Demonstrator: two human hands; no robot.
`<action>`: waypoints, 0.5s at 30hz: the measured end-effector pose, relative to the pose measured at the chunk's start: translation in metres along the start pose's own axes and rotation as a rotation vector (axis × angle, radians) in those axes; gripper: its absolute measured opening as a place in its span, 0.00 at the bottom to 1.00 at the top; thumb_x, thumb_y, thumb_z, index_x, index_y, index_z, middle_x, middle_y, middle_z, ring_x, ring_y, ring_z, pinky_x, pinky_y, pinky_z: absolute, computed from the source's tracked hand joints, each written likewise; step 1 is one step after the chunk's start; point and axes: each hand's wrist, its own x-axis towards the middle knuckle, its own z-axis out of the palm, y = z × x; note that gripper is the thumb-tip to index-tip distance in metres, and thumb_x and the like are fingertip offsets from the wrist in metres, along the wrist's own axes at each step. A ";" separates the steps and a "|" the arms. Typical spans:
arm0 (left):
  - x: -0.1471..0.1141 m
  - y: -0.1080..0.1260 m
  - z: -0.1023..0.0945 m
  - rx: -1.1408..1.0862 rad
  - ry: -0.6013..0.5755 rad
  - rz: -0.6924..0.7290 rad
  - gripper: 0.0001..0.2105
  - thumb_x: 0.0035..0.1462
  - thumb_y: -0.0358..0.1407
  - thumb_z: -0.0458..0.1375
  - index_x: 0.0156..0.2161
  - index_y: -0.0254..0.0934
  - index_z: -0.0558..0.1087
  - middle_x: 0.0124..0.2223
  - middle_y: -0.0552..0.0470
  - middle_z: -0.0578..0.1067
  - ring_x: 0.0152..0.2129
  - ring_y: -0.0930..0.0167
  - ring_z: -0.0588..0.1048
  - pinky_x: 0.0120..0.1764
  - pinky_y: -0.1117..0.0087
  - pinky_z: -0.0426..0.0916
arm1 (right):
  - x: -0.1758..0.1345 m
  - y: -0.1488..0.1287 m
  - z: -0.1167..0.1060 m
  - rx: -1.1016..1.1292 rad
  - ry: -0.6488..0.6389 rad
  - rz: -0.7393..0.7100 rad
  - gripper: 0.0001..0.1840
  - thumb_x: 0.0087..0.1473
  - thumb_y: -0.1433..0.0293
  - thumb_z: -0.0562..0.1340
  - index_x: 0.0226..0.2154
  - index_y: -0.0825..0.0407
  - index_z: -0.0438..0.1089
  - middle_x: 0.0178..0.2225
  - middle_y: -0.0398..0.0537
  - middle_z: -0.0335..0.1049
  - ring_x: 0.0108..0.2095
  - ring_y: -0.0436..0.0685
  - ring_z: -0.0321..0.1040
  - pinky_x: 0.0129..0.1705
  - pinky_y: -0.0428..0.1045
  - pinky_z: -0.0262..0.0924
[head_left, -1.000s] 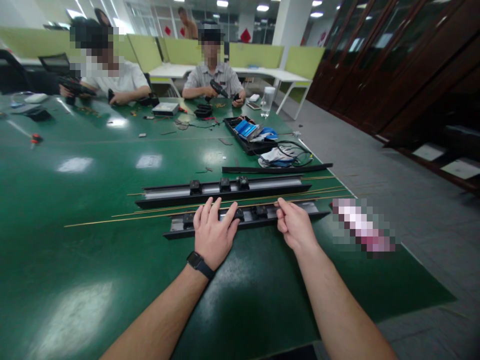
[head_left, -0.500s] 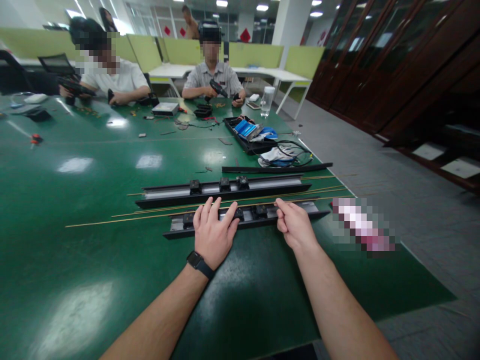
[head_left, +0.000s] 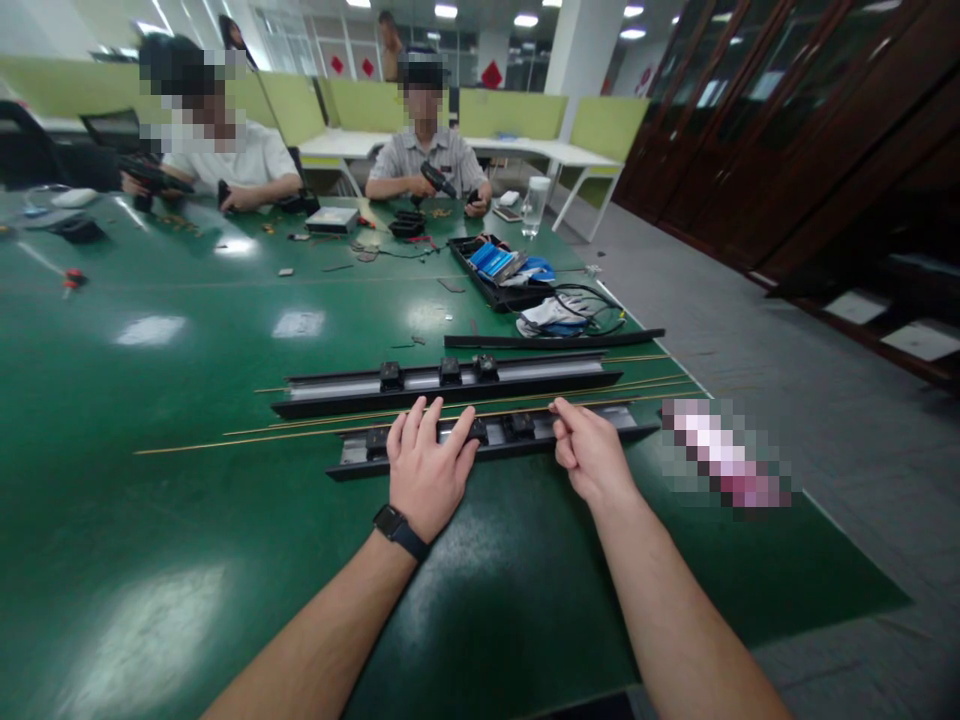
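Left hand [head_left: 426, 462] flat on near black rail [head_left: 495, 440], right hand [head_left: 589, 450] pinching brass rod [head_left: 300, 434]

Grey floor [head_left: 765, 330], dark wooden cabinets [head_left: 787, 130], lime-green partitions [head_left: 517, 108], white column [head_left: 574, 45], ceiling lights [head_left: 525, 18]

A green table [head_left: 187, 520] bears two black rails [head_left: 450, 378], thin brass rods [head_left: 300, 432], perhaps a cable tray [head_left: 499, 268]

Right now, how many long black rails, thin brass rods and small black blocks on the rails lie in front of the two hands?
Black rails: 3, nearest, middle, far strip
Brass rods: about 4; they overlap
Black blocks: 6 visible, e.g.
Total: about 13
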 end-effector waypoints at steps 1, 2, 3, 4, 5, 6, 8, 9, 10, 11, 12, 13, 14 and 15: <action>0.000 0.000 0.000 0.000 0.000 -0.001 0.20 0.64 0.43 0.56 0.60 0.52 0.70 0.64 0.43 0.67 0.65 0.55 0.59 0.64 0.48 0.51 | 0.000 0.000 0.000 -0.004 -0.006 -0.001 0.14 0.48 0.63 0.71 0.29 0.56 0.72 0.17 0.39 0.64 0.08 0.41 0.49 0.08 0.40 0.37; 0.000 0.000 0.000 0.001 0.002 -0.001 0.20 0.64 0.43 0.56 0.60 0.52 0.70 0.64 0.43 0.67 0.65 0.55 0.59 0.64 0.48 0.51 | -0.001 -0.001 0.000 -0.007 -0.012 -0.003 0.14 0.47 0.63 0.71 0.29 0.56 0.72 0.17 0.39 0.64 0.08 0.41 0.49 0.08 0.40 0.37; 0.000 0.000 0.000 0.002 0.004 0.000 0.20 0.64 0.43 0.56 0.60 0.52 0.70 0.64 0.43 0.67 0.65 0.55 0.59 0.64 0.48 0.51 | -0.001 -0.001 0.000 -0.008 -0.017 -0.003 0.14 0.47 0.64 0.71 0.28 0.57 0.72 0.17 0.39 0.64 0.08 0.41 0.49 0.08 0.40 0.37; 0.000 0.000 0.000 0.004 0.005 0.002 0.20 0.64 0.43 0.56 0.60 0.52 0.70 0.64 0.43 0.67 0.65 0.55 0.59 0.64 0.48 0.51 | -0.001 -0.002 0.000 -0.008 -0.022 -0.004 0.14 0.46 0.64 0.72 0.28 0.57 0.72 0.18 0.39 0.64 0.09 0.41 0.49 0.08 0.40 0.38; 0.000 0.000 0.000 0.005 0.006 0.004 0.20 0.64 0.43 0.56 0.60 0.52 0.69 0.64 0.43 0.67 0.65 0.55 0.59 0.64 0.48 0.52 | -0.001 -0.002 0.000 -0.007 -0.024 -0.003 0.14 0.46 0.64 0.72 0.29 0.57 0.72 0.17 0.39 0.63 0.09 0.41 0.49 0.08 0.40 0.38; 0.000 0.000 0.000 0.006 0.007 0.005 0.20 0.64 0.43 0.56 0.60 0.52 0.69 0.64 0.43 0.67 0.65 0.55 0.59 0.64 0.48 0.52 | -0.001 -0.002 0.000 -0.007 -0.025 -0.001 0.14 0.46 0.64 0.72 0.29 0.57 0.72 0.17 0.38 0.63 0.09 0.41 0.49 0.08 0.39 0.38; 0.000 0.000 0.000 0.004 0.008 0.007 0.20 0.64 0.43 0.55 0.61 0.52 0.69 0.64 0.43 0.67 0.65 0.55 0.59 0.64 0.48 0.52 | -0.001 -0.002 0.001 -0.011 -0.017 0.004 0.15 0.46 0.62 0.73 0.28 0.56 0.72 0.17 0.37 0.62 0.09 0.41 0.48 0.08 0.39 0.38; 0.000 0.000 0.000 0.001 0.009 0.007 0.20 0.64 0.43 0.55 0.61 0.52 0.69 0.64 0.44 0.67 0.65 0.56 0.59 0.64 0.48 0.52 | 0.000 -0.001 0.001 -0.014 -0.010 0.006 0.16 0.46 0.62 0.73 0.28 0.56 0.71 0.16 0.37 0.61 0.09 0.41 0.47 0.08 0.39 0.37; 0.000 0.000 0.000 -0.002 0.011 0.006 0.20 0.64 0.43 0.56 0.61 0.52 0.69 0.64 0.44 0.67 0.65 0.55 0.59 0.64 0.48 0.52 | 0.000 -0.001 0.001 -0.016 -0.004 0.007 0.16 0.46 0.61 0.73 0.27 0.55 0.70 0.16 0.37 0.61 0.08 0.41 0.47 0.08 0.39 0.37; 0.000 0.000 0.000 -0.006 0.013 0.006 0.20 0.64 0.42 0.56 0.60 0.52 0.69 0.64 0.44 0.67 0.65 0.55 0.59 0.64 0.48 0.52 | 0.001 0.000 0.001 -0.017 0.000 0.009 0.17 0.47 0.60 0.73 0.27 0.55 0.70 0.16 0.37 0.60 0.08 0.41 0.47 0.08 0.39 0.37; 0.000 0.000 0.000 -0.011 0.015 0.006 0.20 0.64 0.42 0.56 0.60 0.52 0.69 0.64 0.44 0.67 0.65 0.55 0.59 0.64 0.48 0.52 | 0.001 0.000 0.001 -0.018 0.004 0.011 0.18 0.47 0.60 0.73 0.27 0.54 0.69 0.16 0.36 0.60 0.08 0.41 0.47 0.07 0.39 0.37; 0.000 0.000 -0.001 -0.015 0.018 0.006 0.20 0.63 0.42 0.56 0.60 0.52 0.70 0.64 0.44 0.67 0.65 0.55 0.59 0.64 0.48 0.52 | 0.001 0.000 0.002 -0.017 0.010 0.013 0.18 0.47 0.59 0.73 0.27 0.54 0.68 0.15 0.36 0.60 0.08 0.41 0.47 0.07 0.39 0.37; 0.000 0.000 -0.001 -0.018 0.019 0.005 0.20 0.63 0.42 0.57 0.60 0.51 0.70 0.64 0.44 0.67 0.65 0.55 0.59 0.64 0.48 0.52 | 0.002 0.001 0.002 -0.016 0.015 0.017 0.19 0.47 0.59 0.73 0.26 0.54 0.68 0.15 0.36 0.60 0.08 0.41 0.46 0.07 0.39 0.37; 0.000 0.000 -0.001 -0.020 0.019 0.005 0.21 0.63 0.42 0.57 0.60 0.51 0.70 0.64 0.44 0.67 0.65 0.55 0.59 0.64 0.48 0.52 | 0.002 0.001 0.002 -0.015 0.022 0.020 0.19 0.47 0.59 0.73 0.26 0.54 0.68 0.15 0.36 0.60 0.08 0.41 0.46 0.07 0.39 0.37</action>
